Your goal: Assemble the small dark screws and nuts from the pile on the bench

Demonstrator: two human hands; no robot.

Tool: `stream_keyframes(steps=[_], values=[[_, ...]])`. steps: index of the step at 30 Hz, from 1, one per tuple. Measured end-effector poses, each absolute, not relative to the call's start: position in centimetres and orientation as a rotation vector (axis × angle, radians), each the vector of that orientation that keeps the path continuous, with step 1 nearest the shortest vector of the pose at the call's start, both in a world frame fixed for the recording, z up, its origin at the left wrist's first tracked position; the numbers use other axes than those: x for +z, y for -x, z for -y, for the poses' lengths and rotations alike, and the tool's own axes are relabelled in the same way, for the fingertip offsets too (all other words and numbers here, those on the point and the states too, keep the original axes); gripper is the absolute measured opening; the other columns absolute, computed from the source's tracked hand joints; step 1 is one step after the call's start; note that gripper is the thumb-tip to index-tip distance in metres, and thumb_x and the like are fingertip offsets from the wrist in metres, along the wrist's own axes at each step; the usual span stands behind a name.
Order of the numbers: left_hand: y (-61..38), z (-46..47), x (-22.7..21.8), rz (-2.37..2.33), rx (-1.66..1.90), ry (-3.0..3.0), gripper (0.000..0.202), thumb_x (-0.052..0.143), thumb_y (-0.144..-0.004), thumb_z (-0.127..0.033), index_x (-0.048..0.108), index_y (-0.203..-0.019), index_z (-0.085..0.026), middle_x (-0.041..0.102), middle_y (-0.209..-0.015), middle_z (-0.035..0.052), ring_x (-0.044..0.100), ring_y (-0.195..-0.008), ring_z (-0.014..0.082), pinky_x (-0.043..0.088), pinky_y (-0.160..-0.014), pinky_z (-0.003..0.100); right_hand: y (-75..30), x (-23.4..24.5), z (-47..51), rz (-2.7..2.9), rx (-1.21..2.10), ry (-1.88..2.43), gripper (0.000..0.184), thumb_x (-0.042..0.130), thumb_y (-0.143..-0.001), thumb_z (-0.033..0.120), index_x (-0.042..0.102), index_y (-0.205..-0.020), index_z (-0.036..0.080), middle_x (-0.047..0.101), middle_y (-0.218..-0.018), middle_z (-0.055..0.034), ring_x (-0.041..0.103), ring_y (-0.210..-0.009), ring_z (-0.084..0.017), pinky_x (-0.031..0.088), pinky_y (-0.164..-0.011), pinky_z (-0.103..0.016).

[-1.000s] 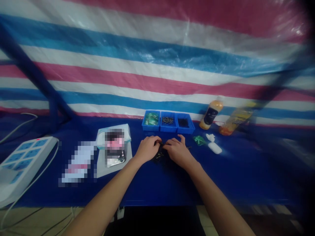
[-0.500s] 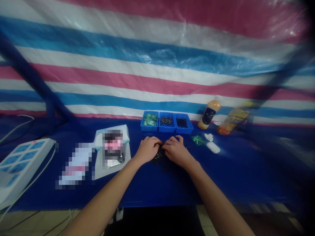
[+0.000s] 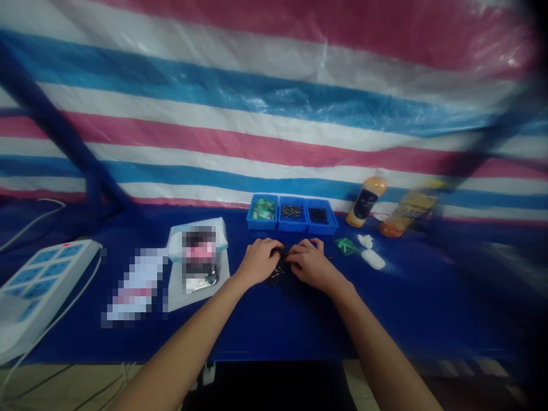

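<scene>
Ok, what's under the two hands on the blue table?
Small dark screws show around the left hand and right hand; whatever lies directly beneath them is hidden.

The body unit comprises two bare arms. The left forearm (image 3: 184, 342) and right forearm (image 3: 379, 342) are uncovered from the lower picture edge to the wrist and taper evenly toward it. The left hand (image 3: 258, 262) and right hand (image 3: 311, 265) are ungloved, and fine details of the fingers and nails are too small to resolve. A black garment (image 3: 268, 388), possibly a top, shows between the arms at the lower edge; its exact type cannot be determined.
</scene>
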State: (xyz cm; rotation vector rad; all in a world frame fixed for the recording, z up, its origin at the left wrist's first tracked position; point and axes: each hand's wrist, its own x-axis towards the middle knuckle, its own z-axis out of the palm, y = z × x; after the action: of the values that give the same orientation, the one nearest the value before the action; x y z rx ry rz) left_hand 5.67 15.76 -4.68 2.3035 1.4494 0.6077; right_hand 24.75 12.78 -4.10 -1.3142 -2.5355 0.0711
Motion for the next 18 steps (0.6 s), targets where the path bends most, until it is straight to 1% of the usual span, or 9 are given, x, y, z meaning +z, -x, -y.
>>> stream_keyframes(steps=[3,5,9,12,15,18], values=[[-5.67,-15.79,-4.74,-1.449,0.615,-2.305,0.029,0.048,-0.087,-0.019,0.068,-0.106,-0.027,0.067,-0.113,0.0027,0.057,-0.105,0.0262,0.043,-0.09,0.042,-24.6,-4.02,-12.68,2.552,0.017,1.304,0.031,0.046,-0.089,0.009,0.071,-0.097,0.027,0.066,-0.102,-0.0054,0.047,-0.1,-0.022,0.016,-0.1,-0.051],[-5.67,-15.83,-4.8,-1.445,0.622,-2.308,0.029,0.048,-0.087,-0.019,0.068,-0.106,-0.027,0.067,-0.113,0.0027,0.057,-0.105,0.0265,0.043,-0.09,0.043,-24.39,-4.0,-12.65,2.563,-0.029,1.311,0.032,0.045,-0.089,0.006,0.07,-0.096,0.025,0.066,-0.1,-0.0064,0.047,-0.099,-0.022,0.015,-0.101,-0.05],[-5.65,-15.87,-4.86,-1.444,0.626,-2.304,0.029,0.049,-0.086,-0.018,0.068,-0.106,-0.027,0.067,-0.113,0.0028,0.057,-0.105,0.0265,0.044,-0.09,0.043,-24.22,-4.03,-12.74,2.578,-0.043,1.3,0.024,0.048,-0.089,0.01,0.069,-0.093,0.022,0.066,-0.093,-0.0064,0.049,-0.096,-0.021,0.017,-0.1,-0.048],[-5.62,-15.86,-4.9,-1.442,0.638,-2.294,0.029,0.049,-0.086,-0.018,0.068,-0.105,-0.027,0.067,-0.112,0.0026,0.057,-0.105,0.0261,0.044,-0.09,0.043,-24.42,-4.22,-12.96,2.551,-0.007,1.3,0.019,0.052,-0.088,0.013,0.069,-0.09,0.022,0.066,-0.09,-0.0044,0.05,-0.093,-0.02,0.018,-0.099,-0.046],[-5.59,-15.86,-4.91,-1.435,0.662,-2.285,0.028,0.049,-0.086,-0.018,0.068,-0.104,-0.027,0.067,-0.111,0.002,0.057,-0.105,0.0256,0.043,-0.092,0.042,-24.72,-4.41,-13.19,2.483,0.058,1.302,0.019,0.054,-0.086,0.014,0.069,-0.09,0.024,0.066,-0.088,-0.0021,0.051,-0.091,-0.018,0.019,-0.097,-0.043],[-5.57,-15.87,-4.83,-1.413,0.702,-2.27,0.028,0.049,-0.086,-0.017,0.068,-0.104,-0.026,0.067,-0.111,0.0026,0.057,-0.105,0.0243,0.043,-0.094,0.04,-24.99,-4.42,-13.29,2.4,0.135,1.31,0.02,0.054,-0.085,0.013,0.07,-0.09,0.024,0.068,-0.091,-0.0019,0.052,-0.091,-0.017,0.019,-0.096,-0.041]])
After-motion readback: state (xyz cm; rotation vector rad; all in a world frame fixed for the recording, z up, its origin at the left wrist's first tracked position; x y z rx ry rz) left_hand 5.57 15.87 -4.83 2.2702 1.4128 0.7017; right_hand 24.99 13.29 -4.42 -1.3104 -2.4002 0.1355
